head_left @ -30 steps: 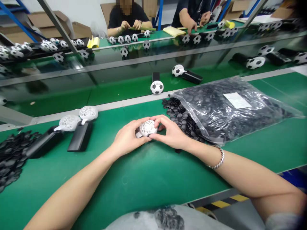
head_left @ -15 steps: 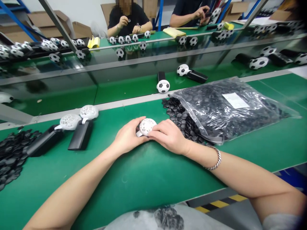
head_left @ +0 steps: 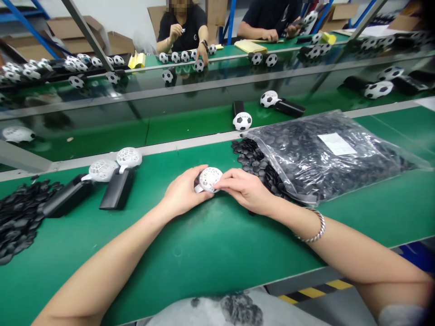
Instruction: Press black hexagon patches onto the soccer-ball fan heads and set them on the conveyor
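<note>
My left hand [head_left: 181,192] is curled around a small handheld fan with a round white grille head [head_left: 210,178]; the rest of the fan is mostly hidden by the hand. At the right edge of that head, the fingers of my right hand [head_left: 246,191] are pinched together. Whatever may be between those fingertips is too small to make out. Just behind my right hand lies a heap of black flat pieces [head_left: 253,158], spilling from a clear plastic bag [head_left: 302,154]. Left of my hands rest two fans with white heads, one nearer [head_left: 103,170], one farther [head_left: 129,157], both with black handles.
Another pile of black pieces [head_left: 22,213] lies at the far left. Beyond the metal rail [head_left: 163,146], a green conveyor [head_left: 190,124] carries football-patterned fans [head_left: 242,121]. Two co-workers sit across, one reaching with a hand [head_left: 203,54] to a fan.
My right fingers have shifted slightly right along the white head, while my left hand keeps its hold. Across the line, one co-worker's hand has come down onto a fan; the other co-worker's hand has lowered.
</note>
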Tool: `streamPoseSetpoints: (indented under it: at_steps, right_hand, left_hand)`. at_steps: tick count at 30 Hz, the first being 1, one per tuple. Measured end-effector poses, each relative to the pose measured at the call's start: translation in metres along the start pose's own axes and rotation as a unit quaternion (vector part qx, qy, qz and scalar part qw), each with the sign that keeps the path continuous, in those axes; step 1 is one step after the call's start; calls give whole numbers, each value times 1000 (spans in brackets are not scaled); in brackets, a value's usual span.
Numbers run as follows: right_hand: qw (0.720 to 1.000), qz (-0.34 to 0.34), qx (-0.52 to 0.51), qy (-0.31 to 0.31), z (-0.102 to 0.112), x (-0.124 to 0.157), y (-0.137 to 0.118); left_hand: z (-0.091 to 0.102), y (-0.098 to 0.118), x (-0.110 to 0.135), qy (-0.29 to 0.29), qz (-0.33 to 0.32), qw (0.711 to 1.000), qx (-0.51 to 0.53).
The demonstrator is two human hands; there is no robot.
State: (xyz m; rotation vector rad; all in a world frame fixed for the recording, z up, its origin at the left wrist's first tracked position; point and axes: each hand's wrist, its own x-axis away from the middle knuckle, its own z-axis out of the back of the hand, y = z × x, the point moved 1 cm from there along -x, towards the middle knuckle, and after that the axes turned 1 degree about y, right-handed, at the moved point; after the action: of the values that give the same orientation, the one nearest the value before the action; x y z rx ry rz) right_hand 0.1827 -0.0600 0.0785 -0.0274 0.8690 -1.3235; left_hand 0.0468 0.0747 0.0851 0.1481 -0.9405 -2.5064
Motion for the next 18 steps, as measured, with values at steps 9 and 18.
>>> streamPoseSetpoints:
  at_steps: [9, 18]
  right_hand:
    - [1000, 5, 3, -23, 5, 0, -5]
    - [998, 24, 55, -19, -5, -4, -4]
  left_hand:
    - [-1, -2, -1, 2, -4, 1000, 8]
    - [1, 6, 2, 16, -5, 1000, -22]
